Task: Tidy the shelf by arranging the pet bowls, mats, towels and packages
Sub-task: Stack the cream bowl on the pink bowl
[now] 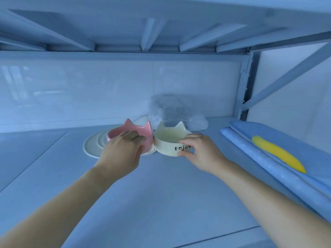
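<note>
Two cat-eared pet bowls stand side by side and touching at the middle of the shelf board [161, 185]. My left hand [121, 151] grips the front rim of the pink bowl [136, 130], which rests on a stack of round white mats or plates [93, 145]. My right hand [198, 151] holds the cream bowl [168, 138] by its right side, just past the word "Enjoy" on its wall. Behind the bowls lies a clear plastic package [175, 111] against the back panel.
Folded blue towels or mats [268, 158] with a yellow shape [279, 154] on top lie along the right end of the shelf. An upper shelf with metal ribs [148, 33] hangs close overhead. A slanted brace [286, 76] crosses the right side.
</note>
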`<state>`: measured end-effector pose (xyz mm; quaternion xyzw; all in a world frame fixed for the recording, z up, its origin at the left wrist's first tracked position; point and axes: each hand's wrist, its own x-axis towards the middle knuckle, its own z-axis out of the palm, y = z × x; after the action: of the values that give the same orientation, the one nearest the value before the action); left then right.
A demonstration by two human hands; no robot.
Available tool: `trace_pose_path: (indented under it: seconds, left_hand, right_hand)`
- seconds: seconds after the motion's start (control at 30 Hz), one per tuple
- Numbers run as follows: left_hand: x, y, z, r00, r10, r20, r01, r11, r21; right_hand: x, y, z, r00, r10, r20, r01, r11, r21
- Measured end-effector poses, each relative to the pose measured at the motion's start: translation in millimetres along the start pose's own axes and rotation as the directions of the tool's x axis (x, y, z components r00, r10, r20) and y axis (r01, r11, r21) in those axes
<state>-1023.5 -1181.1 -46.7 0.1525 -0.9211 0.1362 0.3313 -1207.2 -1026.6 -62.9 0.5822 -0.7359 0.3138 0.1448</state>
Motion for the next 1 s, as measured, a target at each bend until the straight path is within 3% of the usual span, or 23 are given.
trace_pose_path:
  seconds: [0.27,0.63,1.0]
  left_hand:
    - [29,51,33,0.999,0.009,0.043,-0.009,1.0,0.001]
    - [40,79,57,0.993,0.053,0.106,-0.06,0.996,0.062]
    - [37,94,67,0.994,0.093,0.051,-0.097,0.992,0.081]
  right_hand:
    - [-16,54,-30,0.997,0.064,0.05,-0.059,0.994,-0.096]
    - [-20,89,-22,0.988,0.137,0.069,-0.13,0.987,-0.094]
    - [-26,100,-18,0.981,0.172,0.092,-0.165,0.983,-0.081]
